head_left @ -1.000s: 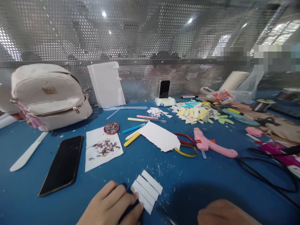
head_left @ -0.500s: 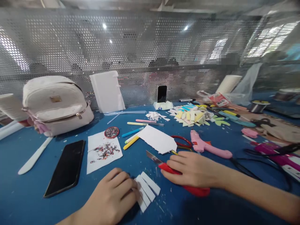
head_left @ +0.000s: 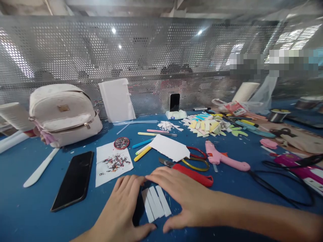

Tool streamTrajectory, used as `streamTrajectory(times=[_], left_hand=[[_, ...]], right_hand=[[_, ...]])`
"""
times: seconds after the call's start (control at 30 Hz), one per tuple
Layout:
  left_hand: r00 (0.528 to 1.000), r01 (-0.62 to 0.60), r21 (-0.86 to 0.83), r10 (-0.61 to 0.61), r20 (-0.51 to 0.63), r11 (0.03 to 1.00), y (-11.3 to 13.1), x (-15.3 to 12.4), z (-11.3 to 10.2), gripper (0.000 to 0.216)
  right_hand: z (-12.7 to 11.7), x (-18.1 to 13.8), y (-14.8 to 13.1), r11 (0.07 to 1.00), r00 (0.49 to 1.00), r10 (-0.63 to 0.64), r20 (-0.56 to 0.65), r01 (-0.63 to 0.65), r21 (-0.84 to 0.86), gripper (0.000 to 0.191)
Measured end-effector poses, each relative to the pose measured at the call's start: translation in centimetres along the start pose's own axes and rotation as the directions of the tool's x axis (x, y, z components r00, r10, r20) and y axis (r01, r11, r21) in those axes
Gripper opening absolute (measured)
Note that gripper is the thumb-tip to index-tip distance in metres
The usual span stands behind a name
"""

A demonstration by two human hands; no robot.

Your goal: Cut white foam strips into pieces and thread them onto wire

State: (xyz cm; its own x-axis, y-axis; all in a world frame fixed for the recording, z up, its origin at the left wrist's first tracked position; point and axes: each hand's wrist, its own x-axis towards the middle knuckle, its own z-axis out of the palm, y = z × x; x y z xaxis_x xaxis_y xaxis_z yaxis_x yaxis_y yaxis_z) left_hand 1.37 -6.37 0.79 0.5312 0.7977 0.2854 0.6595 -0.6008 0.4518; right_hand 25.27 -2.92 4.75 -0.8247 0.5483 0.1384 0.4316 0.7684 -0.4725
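Several narrow white strips (head_left: pixel 156 202) lie side by side on the blue table, between my two hands. My left hand (head_left: pixel 123 201) is at their left, fingers stretched forward and thumb out toward the near ends. From the other side my right hand (head_left: pixel 183 198) arches over the table with its thumb spread, holding nothing. The fingertips of both hands nearly meet beyond the strips. Just past my right hand lies a red-handled utility knife (head_left: pixel 194 174), its blade pointing left. Behind it, a white card (head_left: pixel 169 148) partly covers scissors (head_left: pixel 198 164) with red and yellow handles.
At left are a black phone (head_left: pixel 73 181), a white plastic knife (head_left: pixel 41 168), a paper with colourful bits (head_left: pixel 103 174) and a backpack (head_left: pixel 63 114). Markers (head_left: pixel 142 153) lie mid-table. A pink glue gun (head_left: pixel 224 159) with its cord and a pile of paper scraps (head_left: pixel 209 124) are at right.
My right hand has let go of the utility knife, which now lies farther back, and moved left beside the strips. My left hand has opened off the strips.
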Motion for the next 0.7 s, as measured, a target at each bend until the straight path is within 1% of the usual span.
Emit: streamTrajectory(times=[0.07, 0.17, 0.23, 0.37, 0.5, 0.57, 0.7], left_hand=[[0.997, 0.073, -0.041, -0.072, 0.043, 0.996, 0.1, 0.3, -0.1, 0.073], [0.99, 0.14, -0.13, -0.135, 0.042, 0.982, -0.2, 0.4, -0.3, 0.071], [0.991, 0.132, -0.184, -0.133, 0.004, 0.974, -0.7, 0.3, -0.2, 0.075], [0.993, 0.059, -0.281, -0.085, -0.08, 0.958, -1.8, 0.2, 0.3, 0.082], [0.989, -0.046, -0.32, -0.001, -0.147, 0.946, -2.4, 0.5, 0.4, 0.077], [0.986, -0.04, -0.328, -0.016, -0.166, 0.944, -2.4, 0.5, 0.3, 0.073], [0.977, 0.037, -0.366, -0.111, -0.181, 0.93, -1.9, 0.1, 0.1, 0.068]], right_hand=[[1.0, 0.7, 0.2, 0.995, 1.0, 0.02, -0.009, -0.019, 0.095, 0.093], [1.6, 1.6, 0.8, 0.98, 0.996, 0.085, -0.031, -0.078, 0.182, 0.09], [1.8, 2.0, 1.1, 0.971, 0.992, 0.112, -0.053, -0.098, 0.219, 0.089], [2.4, 2.0, 1.6, 0.96, 0.985, 0.141, -0.099, -0.111, 0.258, 0.094], [2.6, 1.8, 1.8, 0.961, 0.989, 0.114, -0.099, -0.084, 0.263, 0.094], [2.5, 1.8, 1.7, 0.966, 0.99, 0.084, -0.113, -0.053, 0.253, 0.09], [2.3, 1.7, 1.5, 0.967, 0.984, 0.065, -0.163, -0.022, 0.254, 0.077]])
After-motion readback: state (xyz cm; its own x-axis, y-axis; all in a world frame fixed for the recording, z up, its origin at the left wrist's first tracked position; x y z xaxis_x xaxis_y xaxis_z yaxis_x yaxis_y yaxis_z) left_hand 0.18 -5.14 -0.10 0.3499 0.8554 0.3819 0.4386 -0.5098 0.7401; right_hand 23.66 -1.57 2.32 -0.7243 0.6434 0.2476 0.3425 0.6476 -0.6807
